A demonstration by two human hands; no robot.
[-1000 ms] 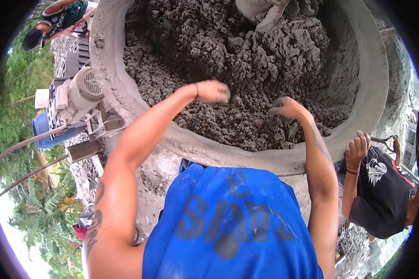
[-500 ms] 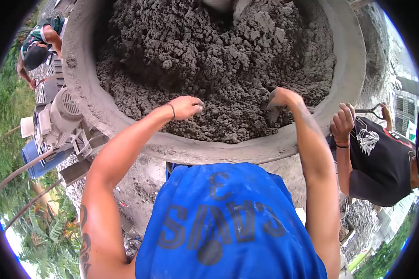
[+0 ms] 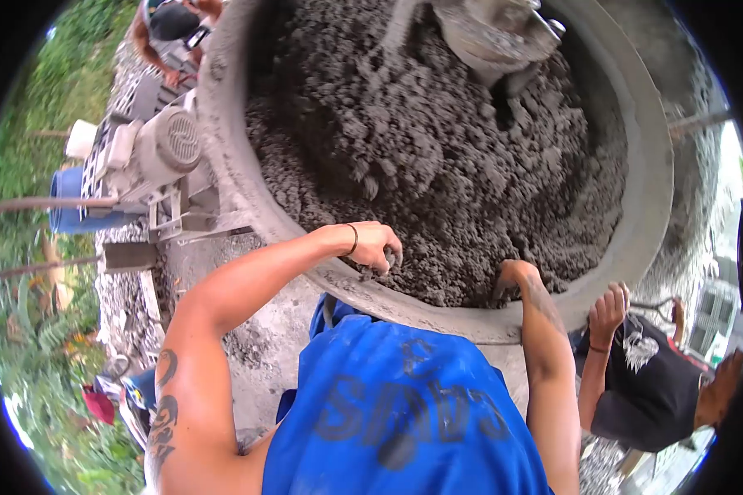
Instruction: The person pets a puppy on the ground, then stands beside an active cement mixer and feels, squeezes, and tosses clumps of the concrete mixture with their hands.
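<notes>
A wide round mixer drum [image 3: 648,206] holds crumbly grey concrete mix [image 3: 437,190]. My left hand [image 3: 376,245] is over the near edge of the mix, its fingers curled round what looks like a small dark grey clump. To its right, my right hand [image 3: 518,274] points down at the mix near the rim. Its fingertips are grey and partly lost against the mix, so I cannot tell whether they hold any. A mix-coated metal mixing part [image 3: 499,37] stands in the far part of the drum.
At the right, another person [image 3: 648,375] in a dark shirt has a raised fist by the rim. A second person [image 3: 173,25] bends at the upper left. A motor [image 3: 173,140] and a blue barrel [image 3: 70,202] stand left of the drum.
The view has shifted, so the drum sits lower and further right, and the metal mixing part shows more. My left hand is now nearer the rim, its fingers more curled. My right hand stays low at the mix.
</notes>
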